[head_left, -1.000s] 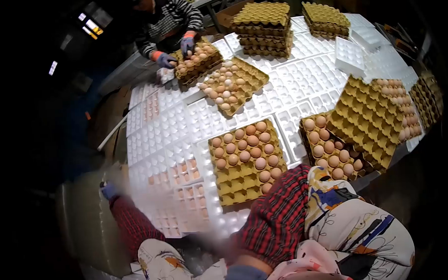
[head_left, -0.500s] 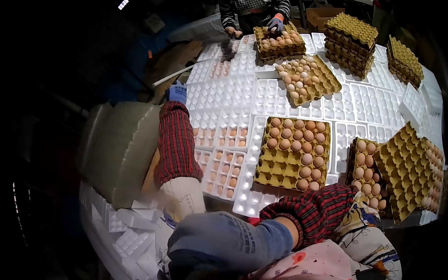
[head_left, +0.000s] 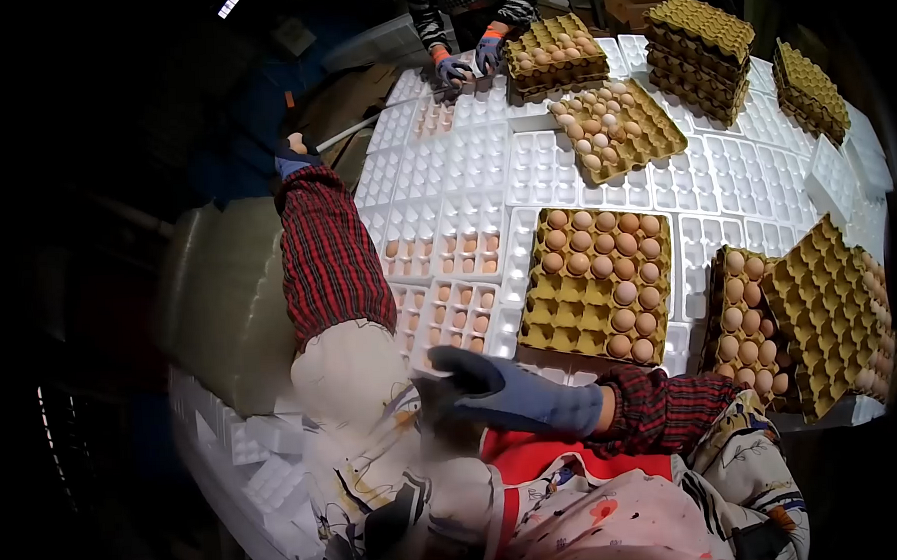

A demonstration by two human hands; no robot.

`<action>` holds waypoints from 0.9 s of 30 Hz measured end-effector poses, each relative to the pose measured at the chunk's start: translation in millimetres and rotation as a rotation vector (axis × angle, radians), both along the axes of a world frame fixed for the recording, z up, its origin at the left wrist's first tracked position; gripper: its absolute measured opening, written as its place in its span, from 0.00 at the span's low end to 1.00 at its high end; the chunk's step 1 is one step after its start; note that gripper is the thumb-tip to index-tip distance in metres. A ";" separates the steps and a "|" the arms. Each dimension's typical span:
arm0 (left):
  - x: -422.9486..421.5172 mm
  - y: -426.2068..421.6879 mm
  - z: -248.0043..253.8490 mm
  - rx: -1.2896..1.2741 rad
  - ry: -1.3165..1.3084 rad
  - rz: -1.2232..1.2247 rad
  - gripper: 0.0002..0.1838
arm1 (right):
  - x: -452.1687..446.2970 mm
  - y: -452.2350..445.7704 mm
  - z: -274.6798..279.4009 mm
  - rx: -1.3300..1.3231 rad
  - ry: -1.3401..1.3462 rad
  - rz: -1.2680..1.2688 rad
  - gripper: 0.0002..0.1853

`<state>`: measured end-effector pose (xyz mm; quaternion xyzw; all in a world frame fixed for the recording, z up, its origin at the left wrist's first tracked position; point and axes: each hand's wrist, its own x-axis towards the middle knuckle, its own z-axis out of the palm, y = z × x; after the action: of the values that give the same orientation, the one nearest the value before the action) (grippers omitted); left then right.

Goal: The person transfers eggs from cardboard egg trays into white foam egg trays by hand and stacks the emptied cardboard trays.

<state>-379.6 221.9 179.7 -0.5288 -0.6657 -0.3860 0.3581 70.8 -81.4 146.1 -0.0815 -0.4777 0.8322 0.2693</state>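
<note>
1 cardboard box (head_left: 643,4), 1 white pole (head_left: 348,132)

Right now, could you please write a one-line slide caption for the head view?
Gloved right hand near a part-filled egg tray; across the white trays, a co-worker's gloved hands.

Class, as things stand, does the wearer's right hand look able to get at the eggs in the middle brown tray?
Probably yes: the right hand is near the tray, and nothing visible covers the eggs or blocks the way.
</note>
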 end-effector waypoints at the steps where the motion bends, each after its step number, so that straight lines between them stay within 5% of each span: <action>1: 0.5 -1.4 4.2 0.009 -0.025 0.004 0.16 | -12.2 -3.2 -14.1 0.009 0.015 0.172 0.21; 2: -0.9 -1.4 8.5 -0.020 -0.055 0.027 0.17 | -13.5 -6.6 2.8 -0.001 -0.053 0.374 0.17; 5: -7.4 -1.9 29.5 -0.083 -0.150 0.107 0.18 | -19.1 -20.0 13.4 0.253 -0.048 0.154 0.12; 9: 9.1 -9.7 56.7 -0.061 -0.186 0.078 0.16 | -19.6 -23.5 0.7 0.317 -0.090 0.197 0.11; 15: 13.2 3.2 87.2 -0.408 -0.453 0.241 0.29 | -4.0 -40.9 -14.3 0.930 -0.164 0.406 0.15; 19: 22.3 21.3 98.1 0.174 -1.474 -0.424 0.20 | -3.5 -16.3 -3.1 1.176 -0.123 0.686 0.19; 21: 24.5 27.7 101.0 0.517 -1.935 -0.783 0.17 | -7.3 -3.3 12.1 1.143 -0.122 0.602 0.21; 23: 18.4 44.1 87.1 0.456 -1.890 -0.840 0.23 | -24.7 -5.0 16.3 0.789 -0.110 0.228 0.18; 25: 30.2 47.8 80.3 0.479 -1.851 -0.795 0.25 | -44.7 -23.0 10.5 0.688 -0.014 0.259 0.16; 26: -0.7 63.8 58.6 0.270 -1.369 -0.692 0.24 | -47.3 -29.9 9.0 0.627 0.034 0.275 0.15; 27: 14.2 51.5 68.2 0.318 -1.551 -0.717 0.24 | -49.9 -36.6 7.6 0.567 0.081 0.293 0.14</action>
<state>-365.4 273.4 248.0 -0.2383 -0.4532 -0.8154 -0.2702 20.8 -118.0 153.7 0.0997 -0.6861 0.6985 0.1773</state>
